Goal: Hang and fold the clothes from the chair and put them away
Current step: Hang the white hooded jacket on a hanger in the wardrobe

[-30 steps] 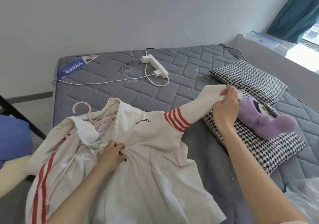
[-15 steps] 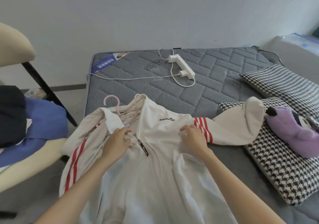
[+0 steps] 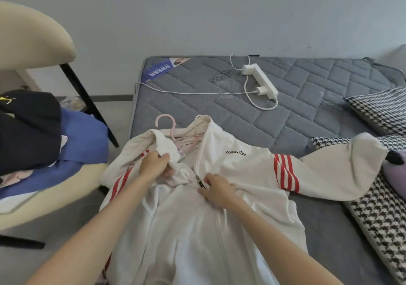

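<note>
Grey quilted mattress (image 3: 307,113), white zip jacket (image 3: 230,168) laid front-up on its near edge, pink hanger (image 3: 167,122) inside the collar with the hook poking out top-left.

Left hand (image 3: 154,164) clenches the folded-back collar flap. Right hand (image 3: 219,188) lies on the front panel with thumb and forefinger either side of the zipper pull (image 3: 198,181); can't tell whether it actually pinches it.

Risks:
- Tugging the flap could drag the hanger out of that shoulder.
- Zipping over bunched fabric likely snags the slider.
- Far sleeve (image 3: 340,168) drapes onto the houndstooth pillow (image 3: 384,219) against a purple plush (image 3: 395,175); lifting could pull either along.

Not visible:
- Hanger arms are under cloth, so shoulder seating is unknown.
- Jacket hem is cut off at the bottom, plush at the right.
- Clothes on the chair (image 3: 33,38) are piled up, count unclear.
</note>
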`<action>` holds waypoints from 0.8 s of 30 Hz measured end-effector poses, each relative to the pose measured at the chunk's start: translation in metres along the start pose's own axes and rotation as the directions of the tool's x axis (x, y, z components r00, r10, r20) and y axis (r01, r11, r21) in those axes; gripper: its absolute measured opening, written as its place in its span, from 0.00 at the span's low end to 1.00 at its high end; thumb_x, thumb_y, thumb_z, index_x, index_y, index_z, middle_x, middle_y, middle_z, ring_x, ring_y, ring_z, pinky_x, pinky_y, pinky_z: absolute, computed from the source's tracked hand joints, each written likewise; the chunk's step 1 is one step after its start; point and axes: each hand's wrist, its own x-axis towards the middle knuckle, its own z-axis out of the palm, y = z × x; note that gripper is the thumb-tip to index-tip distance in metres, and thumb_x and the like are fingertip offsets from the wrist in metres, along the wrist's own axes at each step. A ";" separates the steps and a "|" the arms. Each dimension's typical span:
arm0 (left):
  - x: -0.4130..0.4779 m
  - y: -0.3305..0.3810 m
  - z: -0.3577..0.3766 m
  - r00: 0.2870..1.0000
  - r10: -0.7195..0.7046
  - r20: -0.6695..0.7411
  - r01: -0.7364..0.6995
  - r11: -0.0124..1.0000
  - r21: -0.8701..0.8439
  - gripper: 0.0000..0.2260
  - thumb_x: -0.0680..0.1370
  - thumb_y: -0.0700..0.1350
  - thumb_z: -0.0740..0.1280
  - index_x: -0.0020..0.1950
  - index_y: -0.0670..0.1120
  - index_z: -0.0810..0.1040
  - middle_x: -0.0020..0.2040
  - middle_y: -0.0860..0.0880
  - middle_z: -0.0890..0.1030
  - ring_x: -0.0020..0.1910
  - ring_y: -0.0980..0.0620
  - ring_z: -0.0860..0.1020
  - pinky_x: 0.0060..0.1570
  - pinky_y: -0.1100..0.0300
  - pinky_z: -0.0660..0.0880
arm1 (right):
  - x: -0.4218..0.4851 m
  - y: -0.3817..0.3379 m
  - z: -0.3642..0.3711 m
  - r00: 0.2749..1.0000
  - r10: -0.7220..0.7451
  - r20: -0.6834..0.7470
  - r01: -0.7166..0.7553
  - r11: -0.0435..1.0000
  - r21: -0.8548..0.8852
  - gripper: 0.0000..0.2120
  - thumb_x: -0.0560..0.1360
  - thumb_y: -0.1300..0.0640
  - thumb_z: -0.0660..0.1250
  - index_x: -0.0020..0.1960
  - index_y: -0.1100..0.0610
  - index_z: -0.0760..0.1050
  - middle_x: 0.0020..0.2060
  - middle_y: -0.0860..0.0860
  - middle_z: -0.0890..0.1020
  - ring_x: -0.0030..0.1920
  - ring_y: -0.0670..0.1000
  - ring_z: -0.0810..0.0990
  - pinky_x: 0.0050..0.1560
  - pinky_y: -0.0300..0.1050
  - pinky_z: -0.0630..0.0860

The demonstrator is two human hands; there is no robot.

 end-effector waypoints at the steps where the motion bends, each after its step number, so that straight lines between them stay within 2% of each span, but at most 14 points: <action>1: 0.003 0.010 0.000 1.000 -0.020 -0.008 0.019 0.993 -0.120 0.10 0.77 0.41 0.60 0.49 0.38 0.79 0.44 0.37 0.82 0.43 0.38 0.82 0.51 0.42 0.78 | -0.001 0.003 -0.001 1.000 0.001 -0.007 -0.001 0.999 0.052 0.11 0.73 0.45 0.65 0.42 0.48 0.65 0.46 0.46 0.74 0.52 0.52 0.73 0.53 0.52 0.62; 4: 0.012 0.039 -0.003 0.995 -0.100 0.028 0.096 0.793 -0.601 0.08 0.79 0.40 0.62 0.41 0.42 0.77 0.38 0.43 0.81 0.33 0.47 0.82 0.40 0.50 0.82 | -0.010 0.013 -0.006 0.998 0.003 -0.066 0.010 0.980 0.201 0.13 0.70 0.45 0.68 0.37 0.48 0.65 0.34 0.43 0.71 0.42 0.49 0.73 0.47 0.47 0.62; 5: 0.013 0.046 -0.002 0.994 -0.105 0.042 0.105 0.732 -0.673 0.10 0.79 0.41 0.64 0.38 0.42 0.76 0.35 0.46 0.80 0.33 0.49 0.81 0.37 0.53 0.82 | -0.013 0.018 -0.007 0.997 -0.014 -0.072 0.028 0.980 0.196 0.12 0.68 0.46 0.70 0.38 0.47 0.66 0.34 0.42 0.72 0.42 0.48 0.73 0.46 0.47 0.62; 6: 0.013 0.049 -0.002 0.997 -0.074 0.002 0.058 0.764 -0.643 0.12 0.78 0.43 0.66 0.35 0.43 0.73 0.32 0.48 0.77 0.33 0.50 0.79 0.34 0.56 0.80 | -0.016 0.023 -0.007 0.997 -0.044 -0.061 0.054 0.985 0.167 0.12 0.67 0.46 0.71 0.41 0.46 0.68 0.36 0.42 0.73 0.43 0.47 0.73 0.47 0.46 0.63; 7: 0.011 0.048 0.001 0.995 0.005 -0.096 -0.053 0.866 -0.497 0.14 0.77 0.44 0.67 0.33 0.44 0.69 0.29 0.50 0.74 0.32 0.51 0.75 0.31 0.57 0.76 | -0.018 0.027 -0.007 0.997 -0.073 -0.040 0.077 0.988 0.130 0.13 0.66 0.47 0.72 0.44 0.45 0.68 0.38 0.41 0.73 0.44 0.47 0.73 0.49 0.46 0.63; 8: 0.006 0.044 0.003 0.976 0.121 -0.183 -0.169 0.947 -0.272 0.14 0.76 0.45 0.68 0.35 0.45 0.66 0.30 0.51 0.70 0.32 0.52 0.72 0.32 0.58 0.71 | -0.020 0.030 -0.008 0.995 -0.094 -0.016 0.095 0.990 0.101 0.15 0.65 0.48 0.73 0.47 0.45 0.69 0.40 0.41 0.73 0.45 0.46 0.73 0.51 0.46 0.63; 9: 0.000 0.039 0.006 0.947 0.246 -0.207 -0.264 0.962 -0.066 0.13 0.74 0.45 0.69 0.37 0.46 0.65 0.33 0.51 0.68 0.32 0.54 0.69 0.33 0.58 0.67 | -0.021 0.032 -0.008 0.995 -0.102 0.002 0.101 0.991 0.087 0.17 0.65 0.50 0.73 0.49 0.45 0.70 0.41 0.40 0.73 0.46 0.45 0.73 0.54 0.46 0.62; 10: -0.007 0.035 0.011 0.927 0.351 -0.131 -0.347 0.936 0.053 0.12 0.74 0.44 0.69 0.40 0.46 0.65 0.34 0.51 0.68 0.33 0.54 0.68 0.34 0.57 0.65 | -0.022 0.033 -0.008 0.995 -0.101 0.008 0.100 0.991 0.089 0.18 0.65 0.51 0.73 0.51 0.46 0.71 0.42 0.40 0.73 0.46 0.45 0.73 0.56 0.46 0.61; 12: -0.019 0.028 0.022 0.868 0.456 0.195 -0.486 0.861 0.151 0.10 0.72 0.41 0.69 0.42 0.48 0.68 0.36 0.51 0.72 0.35 0.51 0.71 0.40 0.53 0.70 | -0.022 0.034 -0.007 0.996 -0.088 0.001 0.087 0.988 0.129 0.18 0.65 0.54 0.73 0.52 0.46 0.72 0.42 0.40 0.73 0.47 0.45 0.73 0.58 0.46 0.62; 13: -0.024 0.025 0.029 0.826 0.444 0.348 -0.535 0.811 0.237 0.09 0.72 0.41 0.69 0.45 0.50 0.70 0.39 0.51 0.75 0.37 0.51 0.73 0.43 0.53 0.73 | -0.023 0.034 -0.007 0.997 -0.080 -0.004 0.080 0.983 0.163 0.16 0.65 0.54 0.73 0.51 0.46 0.74 0.40 0.40 0.74 0.46 0.45 0.73 0.59 0.46 0.63; 15: -0.030 0.016 0.039 0.770 0.378 0.514 -0.604 0.690 0.399 0.13 0.72 0.44 0.68 0.54 0.54 0.73 0.46 0.52 0.75 0.42 0.53 0.74 0.46 0.55 0.74 | -0.023 0.035 -0.006 0.998 -0.053 -0.013 0.055 0.967 0.249 0.11 0.67 0.55 0.72 0.48 0.47 0.76 0.36 0.40 0.74 0.43 0.46 0.74 0.58 0.48 0.67; 18: -0.033 0.002 0.050 0.758 0.306 0.575 -0.625 0.592 0.509 0.17 0.72 0.48 0.70 0.60 0.55 0.72 0.52 0.50 0.72 0.49 0.51 0.75 0.51 0.53 0.74 | -0.026 0.034 -0.007 0.999 -0.038 0.015 0.029 0.925 0.379 0.06 0.68 0.57 0.70 0.44 0.49 0.78 0.32 0.41 0.74 0.38 0.44 0.73 0.47 0.44 0.67; 22: -0.035 -0.006 0.055 0.726 0.425 0.541 -0.686 0.503 0.526 0.15 0.73 0.52 0.68 0.57 0.53 0.72 0.50 0.51 0.70 0.48 0.51 0.74 0.44 0.53 0.74 | -0.027 0.033 -0.010 0.999 -0.050 0.010 0.041 0.897 0.440 0.04 0.69 0.59 0.69 0.41 0.50 0.78 0.30 0.42 0.72 0.31 0.42 0.69 0.34 0.37 0.65; 24: -0.034 -0.006 0.054 0.698 0.466 0.543 -0.713 0.524 0.466 0.13 0.73 0.53 0.68 0.55 0.53 0.74 0.47 0.53 0.69 0.45 0.53 0.74 0.41 0.55 0.72 | -0.026 0.034 -0.011 0.999 -0.036 -0.011 0.038 0.900 0.434 0.04 0.69 0.58 0.69 0.40 0.50 0.76 0.29 0.42 0.72 0.30 0.41 0.69 0.30 0.32 0.64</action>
